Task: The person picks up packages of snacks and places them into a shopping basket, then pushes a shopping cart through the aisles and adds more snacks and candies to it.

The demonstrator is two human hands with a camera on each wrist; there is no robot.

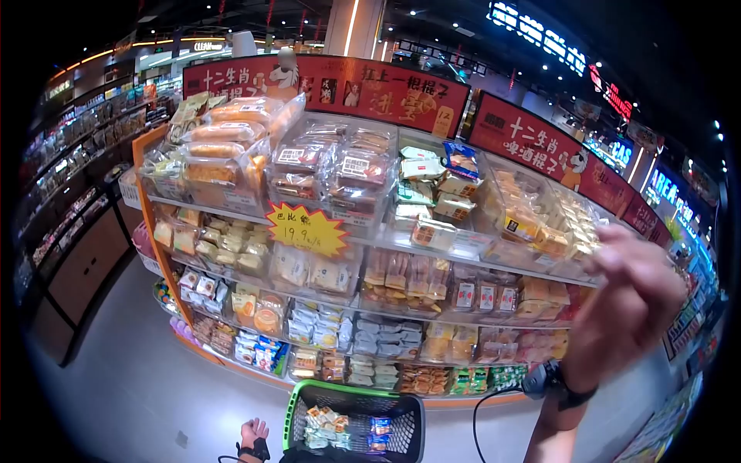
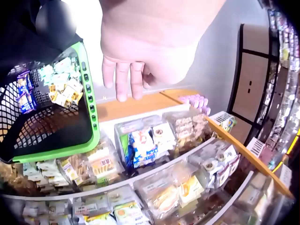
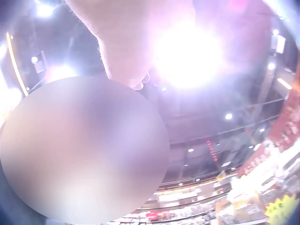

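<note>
Below, green-rimmed black basket (image 1: 290, 420), shiny blue packets (image 1: 380, 425), left fingers (image 2: 122, 79) slightly spread, right fingers (image 1: 648, 270) blurred, pinch unclear

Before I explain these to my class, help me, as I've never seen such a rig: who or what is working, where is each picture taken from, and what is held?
There is no machine, only a person with bare hands. The wide picture comes from a camera on the head; the others come from one on each wrist.

Packaged snacks fill the store shelves, with a yellow price sign in front. Below is a green-rimmed basket with small packets in it.

The left hand is empty, fingers extended. The right hand is raised; I see nothing in it, but it is blurred.
</note>
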